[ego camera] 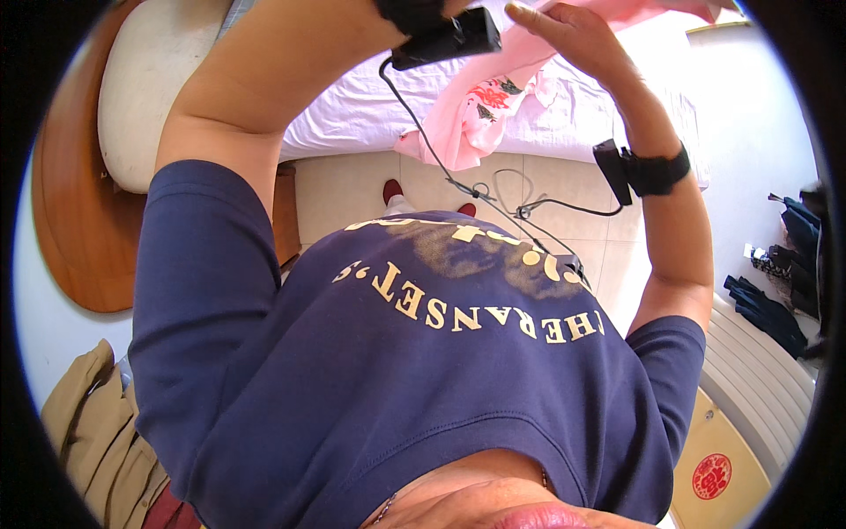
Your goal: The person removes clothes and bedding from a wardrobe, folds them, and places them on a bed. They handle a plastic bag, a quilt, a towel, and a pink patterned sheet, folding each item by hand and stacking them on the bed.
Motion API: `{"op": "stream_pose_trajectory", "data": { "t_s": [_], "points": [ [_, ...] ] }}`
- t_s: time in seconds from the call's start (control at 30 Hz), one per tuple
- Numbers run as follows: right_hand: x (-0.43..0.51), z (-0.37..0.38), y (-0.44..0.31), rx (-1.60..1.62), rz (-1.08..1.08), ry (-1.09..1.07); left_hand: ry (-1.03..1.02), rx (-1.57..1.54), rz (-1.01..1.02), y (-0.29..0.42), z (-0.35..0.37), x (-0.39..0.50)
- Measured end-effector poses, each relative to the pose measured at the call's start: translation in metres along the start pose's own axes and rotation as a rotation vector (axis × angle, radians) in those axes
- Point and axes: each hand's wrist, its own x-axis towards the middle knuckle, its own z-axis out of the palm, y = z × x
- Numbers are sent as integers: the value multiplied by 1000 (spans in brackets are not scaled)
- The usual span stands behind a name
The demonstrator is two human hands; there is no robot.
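Note:
Pink cloth [462, 132] with a red floral pattern and dark leaves hangs over the near edge of a bed and runs up behind my right hand [575, 40]. That hand is at the top edge, its thumb held out to the left; whether the fingers grip the cloth is hidden. My left hand is beyond the top edge; its forearm reaches up there, with a black strap and a black box-shaped device [456, 40] at the wrist. A black strap [657, 172] with a device also circles my right wrist.
A pale sheet [357, 112] covers the bed. A thin black cable [423, 132] links the wrist devices across my front. A wooden headboard [86, 198] and a cream padded piece [145, 99] are at left. Brown clothing [99, 423] lies lower left, dark clothes [767, 317] at right.

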Motion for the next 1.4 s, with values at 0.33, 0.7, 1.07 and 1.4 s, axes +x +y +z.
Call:
{"op": "stream_pose_trajectory", "data": {
  "t_s": [0.33, 0.7, 1.07, 1.4],
  "points": [
    [7, 9, 72, -462, -293, 266, 90, 132, 256, 26, 58, -31],
    [-17, 5, 103, -565, -433, -73, -9, -204, 40, 4, 28, -35],
    [-102, -94, 88, 21, -33, 135, -265, -93, -811, -172, 64, -297],
    [-160, -171, 73, 500, 8, 531, -636, 68, -798, -177, 101, -387]
  ]
}}
